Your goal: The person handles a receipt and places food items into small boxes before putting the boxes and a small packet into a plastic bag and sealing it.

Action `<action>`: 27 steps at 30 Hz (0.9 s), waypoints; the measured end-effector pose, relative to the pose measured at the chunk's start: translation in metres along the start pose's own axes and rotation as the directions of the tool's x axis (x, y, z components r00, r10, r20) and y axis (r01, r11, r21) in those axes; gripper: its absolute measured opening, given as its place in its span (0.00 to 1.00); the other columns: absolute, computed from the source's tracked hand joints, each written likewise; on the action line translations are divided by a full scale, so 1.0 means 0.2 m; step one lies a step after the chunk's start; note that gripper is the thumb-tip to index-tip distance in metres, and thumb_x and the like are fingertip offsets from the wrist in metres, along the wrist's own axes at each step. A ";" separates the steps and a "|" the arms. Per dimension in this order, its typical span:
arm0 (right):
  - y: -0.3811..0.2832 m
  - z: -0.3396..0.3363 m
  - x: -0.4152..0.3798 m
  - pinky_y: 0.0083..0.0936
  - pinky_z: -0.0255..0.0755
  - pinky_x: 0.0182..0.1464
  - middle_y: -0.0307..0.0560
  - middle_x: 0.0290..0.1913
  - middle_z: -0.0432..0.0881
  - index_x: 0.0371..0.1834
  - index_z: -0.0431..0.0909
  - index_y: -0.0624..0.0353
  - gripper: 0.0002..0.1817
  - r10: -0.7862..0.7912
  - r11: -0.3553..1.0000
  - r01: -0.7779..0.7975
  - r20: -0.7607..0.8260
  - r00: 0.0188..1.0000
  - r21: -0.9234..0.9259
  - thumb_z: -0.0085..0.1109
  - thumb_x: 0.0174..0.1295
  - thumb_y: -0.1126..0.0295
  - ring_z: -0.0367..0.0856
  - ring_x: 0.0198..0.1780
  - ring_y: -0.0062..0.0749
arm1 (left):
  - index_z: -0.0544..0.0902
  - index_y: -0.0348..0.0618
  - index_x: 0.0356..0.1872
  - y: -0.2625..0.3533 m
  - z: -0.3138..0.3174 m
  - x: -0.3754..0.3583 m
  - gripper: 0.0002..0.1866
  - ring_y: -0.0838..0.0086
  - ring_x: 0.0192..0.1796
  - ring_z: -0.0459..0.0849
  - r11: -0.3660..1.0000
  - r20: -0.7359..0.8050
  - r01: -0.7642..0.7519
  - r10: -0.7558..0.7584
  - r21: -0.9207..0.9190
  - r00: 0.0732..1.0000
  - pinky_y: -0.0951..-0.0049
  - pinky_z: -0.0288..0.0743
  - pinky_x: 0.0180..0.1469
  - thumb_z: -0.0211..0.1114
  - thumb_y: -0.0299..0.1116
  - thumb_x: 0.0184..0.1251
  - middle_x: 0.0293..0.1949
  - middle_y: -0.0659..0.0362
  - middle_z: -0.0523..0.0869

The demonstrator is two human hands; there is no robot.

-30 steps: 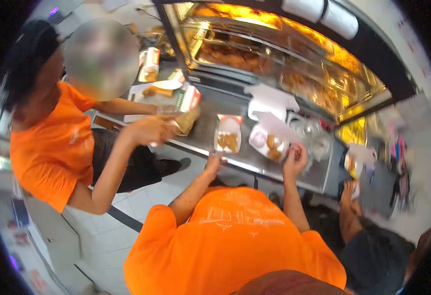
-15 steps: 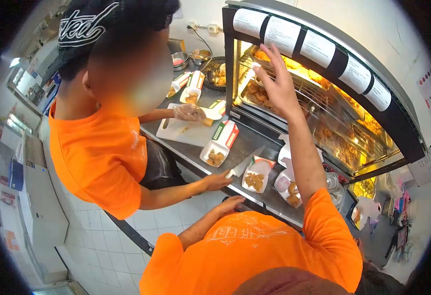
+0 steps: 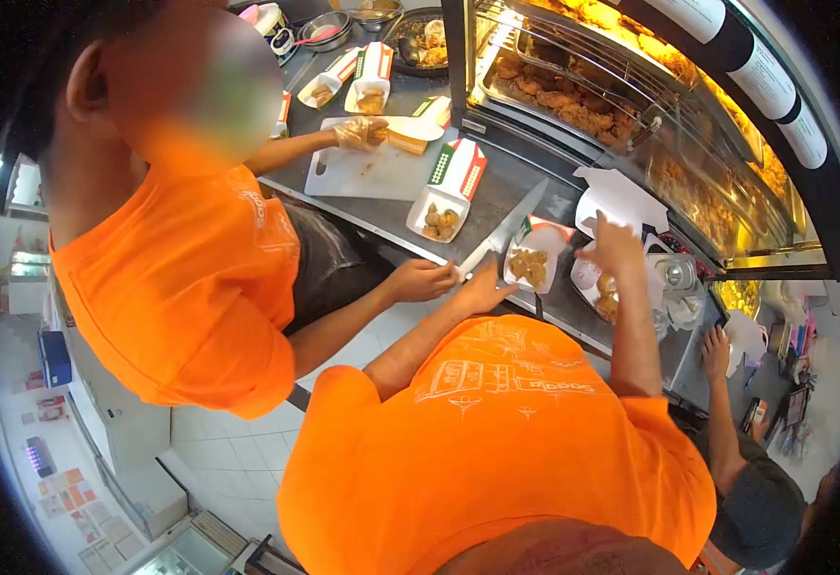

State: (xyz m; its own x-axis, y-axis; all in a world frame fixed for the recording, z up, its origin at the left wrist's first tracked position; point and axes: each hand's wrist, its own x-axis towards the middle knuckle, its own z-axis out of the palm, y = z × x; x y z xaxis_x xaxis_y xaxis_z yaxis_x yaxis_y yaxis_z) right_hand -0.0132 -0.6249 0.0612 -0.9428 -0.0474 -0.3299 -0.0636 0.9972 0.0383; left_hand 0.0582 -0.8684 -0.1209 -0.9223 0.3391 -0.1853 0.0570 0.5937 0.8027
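My left hand rests with fingers apart on the steel counter edge, touching the near side of an open carton of fried pieces. My right hand hangs over a white open box holding more fried pieces, its fingers curled downward and hidden from me. A co-worker in orange stands at my left; that person's hand grips a large knife whose blade lies on the counter right beside my left hand.
The co-worker's gloved hand holds food on a white cutting board. Another carton lies beside it. A lit glass warmer full of fried chicken lines the counter's back. Another person's hand reaches in at lower right.
My right hand has come down from the warmer to the white box. My left hand moved up to the carton. The co-worker's knife hand stays at the counter edge.
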 end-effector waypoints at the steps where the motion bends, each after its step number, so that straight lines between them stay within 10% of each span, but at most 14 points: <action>1: -0.01 0.12 -0.02 0.45 0.74 0.55 0.61 0.55 0.80 0.69 0.64 0.57 0.42 -0.002 0.996 0.009 -0.081 0.997 0.089 0.70 0.51 0.54 0.78 0.54 0.57 | 0.55 0.23 0.70 0.01 0.03 0.06 0.46 0.40 0.62 0.74 0.997 -0.125 -0.075 0.076 0.013 0.989 0.55 0.65 0.67 0.68 0.47 0.61 0.61 0.29 0.70; 7: -0.13 0.70 0.10 0.49 0.73 0.47 0.64 0.48 0.79 0.73 0.56 0.56 0.35 -0.006 0.751 0.294 -0.439 0.898 0.592 0.56 0.61 0.75 0.77 0.48 0.63 | 0.61 0.32 0.69 0.19 -0.09 0.36 0.35 0.43 0.60 0.75 0.955 -0.306 -0.296 0.289 0.024 0.907 0.56 0.71 0.62 0.63 0.27 0.60 0.63 0.37 0.70; 11: -0.07 0.63 0.08 0.46 0.72 0.48 0.57 0.47 0.81 0.68 0.66 0.53 0.29 -0.018 0.894 0.178 -0.364 0.931 0.412 0.55 0.61 0.76 0.78 0.49 0.54 | 0.70 0.40 0.65 0.16 -0.19 0.40 0.28 0.47 0.56 0.79 0.919 -0.190 -0.381 0.394 0.104 0.899 0.59 0.76 0.55 0.59 0.21 0.60 0.60 0.43 0.75; 14: 0.08 0.72 0.02 0.45 0.68 0.54 0.47 0.48 0.83 0.64 0.71 0.49 0.28 -0.376 0.907 0.418 -0.563 0.736 -0.059 0.56 0.58 0.74 0.78 0.54 0.47 | 0.76 0.51 0.63 -0.11 -0.22 0.40 0.25 0.53 0.55 0.82 0.730 0.112 -0.660 0.651 0.176 0.751 0.63 0.78 0.53 0.58 0.24 0.62 0.60 0.47 0.76; 18: 0.05 0.89 -0.15 0.47 0.60 0.63 0.44 0.62 0.74 0.60 0.73 0.49 0.26 -0.425 0.899 0.434 -0.347 0.836 -0.058 0.58 0.53 0.72 0.66 0.68 0.43 | 0.80 0.55 0.56 -0.16 -0.17 0.29 0.21 0.55 0.61 0.75 0.515 0.312 -0.832 0.771 0.208 0.555 0.61 0.76 0.57 0.60 0.27 0.60 0.55 0.52 0.77; 27: -0.09 1.09 -0.19 0.43 0.62 0.51 0.49 0.49 0.76 0.50 0.78 0.57 0.21 -0.012 0.942 0.143 -0.393 0.919 0.304 0.58 0.51 0.63 0.71 0.51 0.50 | 0.68 0.45 0.64 0.09 -0.05 0.39 0.50 0.43 0.69 0.63 0.891 0.659 -0.394 0.158 0.227 0.736 0.53 0.66 0.67 0.81 0.45 0.33 0.67 0.43 0.63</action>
State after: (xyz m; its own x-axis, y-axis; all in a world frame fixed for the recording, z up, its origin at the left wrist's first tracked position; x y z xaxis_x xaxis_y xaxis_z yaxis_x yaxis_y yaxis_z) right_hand 0.0944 -0.6295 -0.1327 -0.9947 -0.0785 0.0671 -0.0951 0.9497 -0.2982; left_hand -0.0160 -0.8385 -0.1153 -0.4179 0.8237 -0.3832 0.5012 0.5609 0.6590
